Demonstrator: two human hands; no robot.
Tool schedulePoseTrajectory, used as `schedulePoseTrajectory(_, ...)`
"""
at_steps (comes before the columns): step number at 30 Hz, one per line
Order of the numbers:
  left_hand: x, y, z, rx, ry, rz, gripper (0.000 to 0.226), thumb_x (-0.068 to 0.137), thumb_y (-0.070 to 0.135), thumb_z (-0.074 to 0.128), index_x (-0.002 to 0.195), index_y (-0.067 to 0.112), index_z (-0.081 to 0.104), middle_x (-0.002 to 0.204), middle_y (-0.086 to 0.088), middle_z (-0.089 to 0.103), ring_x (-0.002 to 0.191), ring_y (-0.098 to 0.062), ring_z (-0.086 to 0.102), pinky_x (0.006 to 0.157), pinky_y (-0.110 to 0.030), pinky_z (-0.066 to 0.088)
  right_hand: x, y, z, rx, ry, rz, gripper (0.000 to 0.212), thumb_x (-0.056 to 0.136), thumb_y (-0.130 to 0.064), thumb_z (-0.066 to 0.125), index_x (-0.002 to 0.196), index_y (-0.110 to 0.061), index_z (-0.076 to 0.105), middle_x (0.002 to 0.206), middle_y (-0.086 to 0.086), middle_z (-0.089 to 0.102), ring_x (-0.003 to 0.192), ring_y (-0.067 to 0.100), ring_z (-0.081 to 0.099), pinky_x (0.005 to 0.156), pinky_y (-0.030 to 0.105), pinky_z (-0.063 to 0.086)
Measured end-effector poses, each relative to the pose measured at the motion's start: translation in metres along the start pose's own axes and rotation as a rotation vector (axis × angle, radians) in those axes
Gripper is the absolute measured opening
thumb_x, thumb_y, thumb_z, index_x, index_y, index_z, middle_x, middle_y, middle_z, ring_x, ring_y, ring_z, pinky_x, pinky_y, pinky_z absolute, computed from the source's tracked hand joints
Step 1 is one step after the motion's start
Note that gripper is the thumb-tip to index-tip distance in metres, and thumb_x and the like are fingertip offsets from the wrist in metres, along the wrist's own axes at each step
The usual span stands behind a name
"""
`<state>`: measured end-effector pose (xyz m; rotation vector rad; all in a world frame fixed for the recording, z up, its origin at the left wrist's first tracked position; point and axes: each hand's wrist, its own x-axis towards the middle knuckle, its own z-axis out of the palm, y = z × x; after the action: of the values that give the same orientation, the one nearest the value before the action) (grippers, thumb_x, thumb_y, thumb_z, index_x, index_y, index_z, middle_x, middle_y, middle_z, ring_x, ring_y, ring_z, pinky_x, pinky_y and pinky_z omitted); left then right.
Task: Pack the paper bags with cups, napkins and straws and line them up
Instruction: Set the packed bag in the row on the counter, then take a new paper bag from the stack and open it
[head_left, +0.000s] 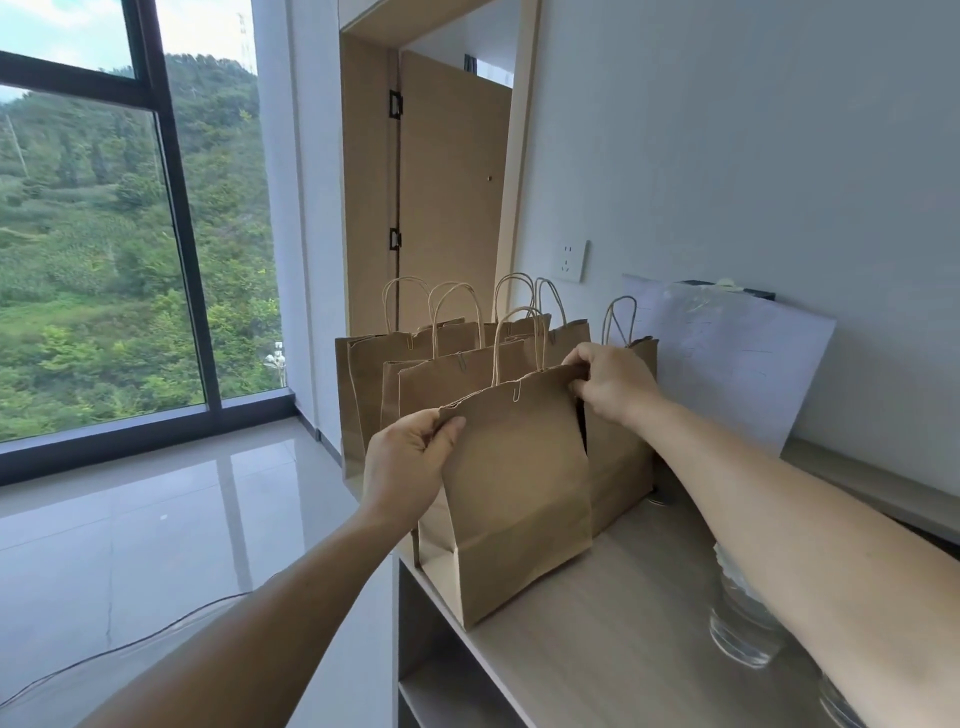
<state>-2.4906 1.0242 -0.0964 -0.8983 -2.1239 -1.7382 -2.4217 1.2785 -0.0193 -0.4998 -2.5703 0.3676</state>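
Head view, left hand (405, 462), right hand (613, 384) pinching bag (519, 483) rim (contents hidden)

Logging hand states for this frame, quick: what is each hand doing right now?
Left hand: pinching the top left edge of the front paper bag.
Right hand: pinching the same bag's top right edge.

a sparse room in a flat or office: tall window (93, 234) left of the left hand (402, 467), glossy tiled floor (156, 519) beneath it, wooden door (447, 208) and wall socket (571, 260) beyond the right hand (613, 387).
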Motion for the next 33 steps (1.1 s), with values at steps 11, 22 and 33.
schedulePoseTrajectory(11, -0.008, 0.045, 0.025, 0.613, 0.130, 0.657, 0.071, 0.075, 0.028, 0.073, 0.140, 0.022, 0.046, 0.144, -0.003, 0.042, 0.139, -0.027, 0.030, 0.116, -0.049, 0.014, -0.071, 0.007, -0.011, 0.003, 0.104, -0.017, 0.056, 0.089, -0.030, 0.067, 0.139, -0.022, 0.045, 0.142, -0.002, 0.041, 0.090, 0.009, 0.052, 0.087, 0.037, 0.051)
schedulePoseTrajectory(22, -0.086, 0.137, 0.144, 0.843, -0.588, 0.569, 0.055, 0.087, 0.050, 0.052, 0.133, 0.021, 0.046, 0.145, -0.005, 0.038, 0.138, -0.029, 0.025, 0.109, -0.049, 0.026, -0.252, 0.084, -0.097, -0.205, -0.118, 0.338, 0.073, 0.084, -0.042, 0.070, 0.147, -0.021, 0.039, 0.151, 0.001, 0.035, 0.138, 0.025, 0.034, 0.110, 0.041, 0.034)
schedulePoseTrajectory(33, -0.298, 0.318, 0.268, 0.592, -0.888, 0.860, 0.064, 0.085, 0.054, 0.054, 0.140, 0.022, 0.044, 0.146, -0.004, 0.042, 0.136, -0.029, 0.034, 0.108, -0.046, 0.030, -0.538, 0.158, -0.229, -0.269, 0.034, 0.687, 0.073, 0.088, -0.044, 0.067, 0.149, -0.018, 0.037, 0.152, 0.004, 0.035, 0.140, 0.024, 0.031, 0.112, 0.038, 0.033)
